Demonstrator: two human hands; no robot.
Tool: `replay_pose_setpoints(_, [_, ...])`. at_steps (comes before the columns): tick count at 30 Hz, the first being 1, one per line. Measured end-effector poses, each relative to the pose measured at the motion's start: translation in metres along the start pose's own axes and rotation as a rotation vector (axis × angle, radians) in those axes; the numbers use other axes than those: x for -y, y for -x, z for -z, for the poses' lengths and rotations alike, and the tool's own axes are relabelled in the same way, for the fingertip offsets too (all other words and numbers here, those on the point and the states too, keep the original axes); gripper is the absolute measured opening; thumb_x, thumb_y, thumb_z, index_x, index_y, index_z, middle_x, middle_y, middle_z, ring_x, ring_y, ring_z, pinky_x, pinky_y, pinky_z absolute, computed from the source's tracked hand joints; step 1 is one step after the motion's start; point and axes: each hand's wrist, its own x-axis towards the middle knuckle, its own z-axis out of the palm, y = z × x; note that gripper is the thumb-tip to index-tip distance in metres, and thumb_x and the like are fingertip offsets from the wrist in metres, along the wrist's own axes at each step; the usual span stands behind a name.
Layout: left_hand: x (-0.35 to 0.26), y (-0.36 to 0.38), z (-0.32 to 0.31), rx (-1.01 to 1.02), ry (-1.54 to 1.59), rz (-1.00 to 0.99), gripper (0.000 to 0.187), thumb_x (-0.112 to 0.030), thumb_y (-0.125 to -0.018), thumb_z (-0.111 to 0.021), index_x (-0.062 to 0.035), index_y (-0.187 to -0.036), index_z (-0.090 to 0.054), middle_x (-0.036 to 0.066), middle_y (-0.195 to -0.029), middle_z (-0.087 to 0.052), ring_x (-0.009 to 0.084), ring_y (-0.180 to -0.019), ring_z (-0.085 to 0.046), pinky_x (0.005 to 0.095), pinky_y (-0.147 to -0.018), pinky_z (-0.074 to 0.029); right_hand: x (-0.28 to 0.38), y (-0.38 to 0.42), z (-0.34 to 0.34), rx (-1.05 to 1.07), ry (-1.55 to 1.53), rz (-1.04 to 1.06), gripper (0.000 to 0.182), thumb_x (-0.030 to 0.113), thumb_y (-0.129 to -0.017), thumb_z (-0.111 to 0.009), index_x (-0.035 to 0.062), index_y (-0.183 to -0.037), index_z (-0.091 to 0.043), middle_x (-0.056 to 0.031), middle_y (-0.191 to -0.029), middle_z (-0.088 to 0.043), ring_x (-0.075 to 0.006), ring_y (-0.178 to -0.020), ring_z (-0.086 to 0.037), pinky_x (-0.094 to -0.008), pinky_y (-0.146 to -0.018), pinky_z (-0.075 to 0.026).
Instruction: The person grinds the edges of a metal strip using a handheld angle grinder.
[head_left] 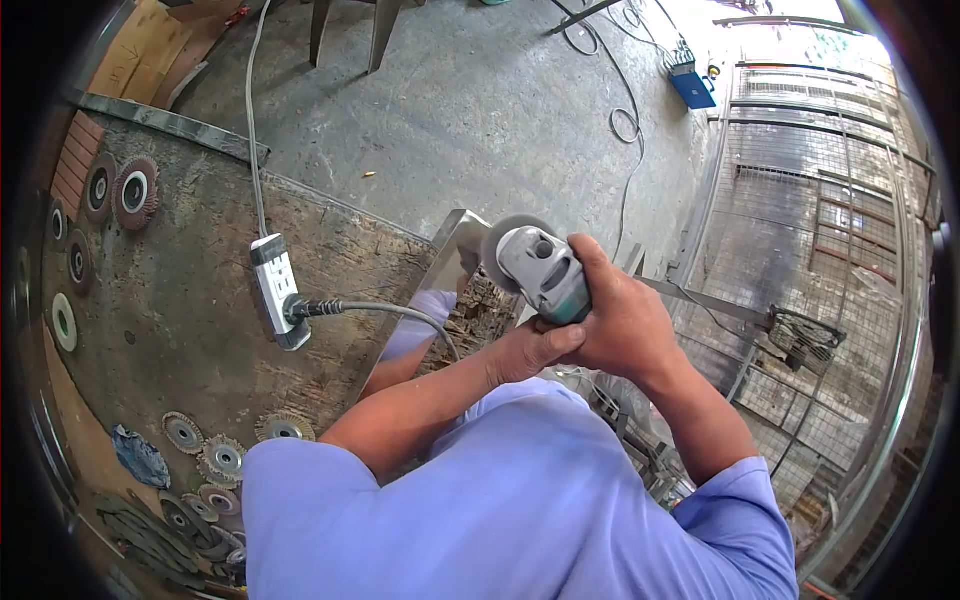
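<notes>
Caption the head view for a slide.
Left hand and right hand on an angle grinder near a shiny metal piece, with abrasive wheels and a power strip on the worn bench.

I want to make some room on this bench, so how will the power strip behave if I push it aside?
The power strip should move as one stiff piece, since its casing looks like hard plastic. The gray cord and plugged-in cable may tug it round. The worn, rough wood could make it catch.
</notes>
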Motion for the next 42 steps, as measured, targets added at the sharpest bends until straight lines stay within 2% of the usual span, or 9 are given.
replay_pose_setpoints(5, [-0.007,-0.001,0.009,0.027,0.071,0.044,0.085,-0.053,-0.088,-0.075,-0.0046,-0.15,-0.044,0.008,-0.14,-0.054,0.0175,-0.128,-0.051,0.0342,-0.11,-0.043,0.012,-0.013,0.007,0.055,0.025,-0.035,0.098,0.034,-0.065,-0.089,0.0137,-0.147,-0.039,-0.0213,-0.109,-0.072,-0.0447,-0.097,-0.071,-0.0508,-0.08,-0.057])
replay_pose_setpoints(12, [-0.001,-0.008,0.023,-0.07,0.091,-0.17,0.088,-0.054,-0.086,-0.076,-0.0032,-0.15,-0.042,0.009,-0.142,-0.052,0.019,-0.128,-0.051,0.0344,-0.11,-0.042,0.028,-0.041,0.018,0.1,0.055,-0.031,0.096,0.032,-0.062,-0.091,0.0166,-0.143,-0.041,-0.0211,-0.107,-0.073,-0.046,-0.099,-0.071,-0.0507,-0.082,-0.057])
replay_pose_setpoints(18, [-0.007,-0.004,0.007,-0.016,0.04,-0.068,0.101,-0.063,-0.083,-0.073,-0.0013,-0.154,-0.034,0.015,-0.144,-0.05,0.027,-0.134,-0.053,0.0425,-0.114,-0.044,0.023,-0.029,0.019,0.128,0.021,-0.069,0.096,0.032,-0.065,-0.087,0.0142,-0.147,-0.041,-0.0239,-0.11,-0.072,-0.0463,-0.102,-0.07,-0.0516,-0.085,-0.056])
replay_pose_setpoints(27, [0.023,-0.02,0.014,0.11,0.072,0.211,0.091,-0.072,-0.089,-0.064,0.0015,-0.142,-0.051,0.019,-0.127,-0.065,0.0296,-0.121,-0.064,0.0462,-0.106,-0.052,-0.033,0.004,-0.017,0.073,-0.103,-0.248,0.097,0.031,-0.072,-0.08,0.0064,-0.155,-0.038,-0.0298,-0.113,-0.071,-0.0463,-0.109,-0.068,-0.0491,-0.093,-0.054])
replay_pose_setpoints(30, [0.013,-0.017,0.011,0.121,-0.322,0.282,0.091,-0.074,-0.091,-0.06,0.0009,-0.143,-0.052,0.017,-0.13,-0.065,0.0298,-0.12,-0.065,0.0437,-0.104,-0.052,-0.055,0.02,-0.022,0.04,-0.296,-0.253,0.1,0.036,-0.069,-0.086,0.0063,-0.153,-0.038,-0.0302,-0.117,-0.069,-0.0433,-0.113,-0.068,-0.0454,-0.097,-0.053])
replay_pose_setpoints(32, [-0.002,-0.004,0.001,0.055,-1.131,0.278,0.069,-0.055,-0.095,-0.068,0.0015,-0.134,-0.061,0.018,-0.114,-0.072,0.0214,-0.109,-0.07,0.0371,-0.097,-0.054,-0.072,0.03,-0.026,0.002,-0.384,-0.266,0.099,0.033,-0.068,-0.089,0.0069,-0.15,-0.041,-0.0272,-0.118,-0.069,-0.0395,-0.112,-0.069,-0.0434,-0.097,-0.052])
replay_pose_setpoints(36, [-0.033,0.088,-0.064,-0.692,-1.0,-0.212,0.059,-0.043,-0.091,-0.074,0.0011,-0.129,-0.064,0.019,-0.097,-0.074,0.0277,-0.088,-0.073,0.0424,-0.086,-0.057,-0.105,0.044,-0.022,-0.095,-0.47,-0.248,0.102,0.035,-0.065,-0.092,0.0075,-0.149,-0.041,-0.0231,-0.122,-0.068,-0.0333,-0.112,-0.068,-0.041,-0.097,-0.052])
replay_pose_setpoints(38, [-0.033,0.127,-0.048,-1.167,-1.152,-0.283,0.062,-0.039,-0.085,-0.079,-0.0002,-0.131,-0.062,0.019,-0.103,-0.07,0.0329,-0.096,-0.069,0.0463,-0.091,-0.054,-0.118,0.044,-0.017,-0.099,-0.519,-0.23,0.103,0.038,-0.066,-0.092,0.0085,-0.15,-0.039,-0.0226,-0.123,-0.067,-0.034,-0.113,-0.067,-0.0413,-0.098,-0.052])
replay_pose_setpoints(42, [-0.025,0.169,-0.022,-1.372,-1.912,0.049,0.065,-0.033,-0.076,-0.084,-0.0023,-0.128,-0.06,0.019,-0.124,-0.06,0.0371,-0.114,-0.058,0.0485,-0.101,-0.047,-0.132,0.031,-0.003,-0.089,-0.598,-0.171,0.105,0.041,-0.066,-0.091,0.0092,-0.151,-0.038,-0.0241,-0.125,-0.067,-0.0368,-0.116,-0.066,-0.0422,-0.1,-0.051])
